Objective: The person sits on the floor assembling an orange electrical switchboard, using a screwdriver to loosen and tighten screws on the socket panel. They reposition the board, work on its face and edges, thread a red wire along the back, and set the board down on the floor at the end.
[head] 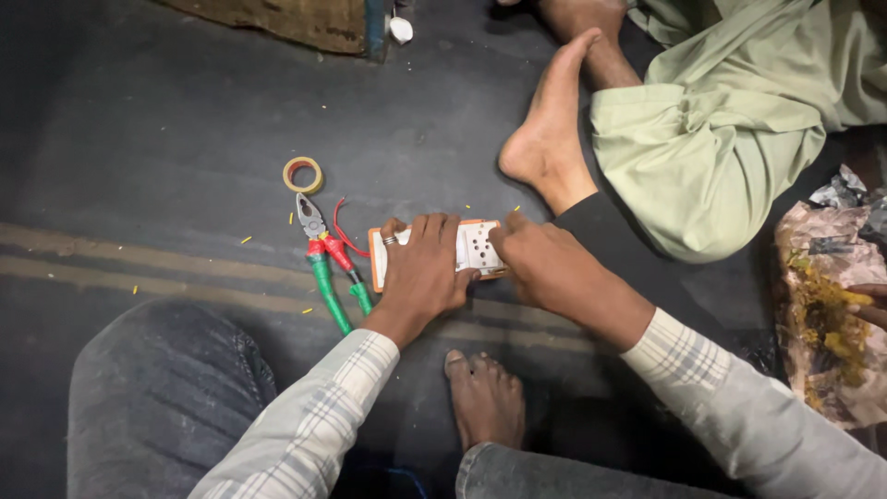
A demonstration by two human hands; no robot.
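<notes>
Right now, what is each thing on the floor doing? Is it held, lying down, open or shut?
Switchboard: flat on the floor, held by both hands.
Left hand: pressed on the switchboard.
Right hand: gripping its right end.
Pliers: lying flat, jaws shut, untouched.
Tape roll: lying flat, untouched.
Red wire: loose, curled beside the switchboard.
</notes>
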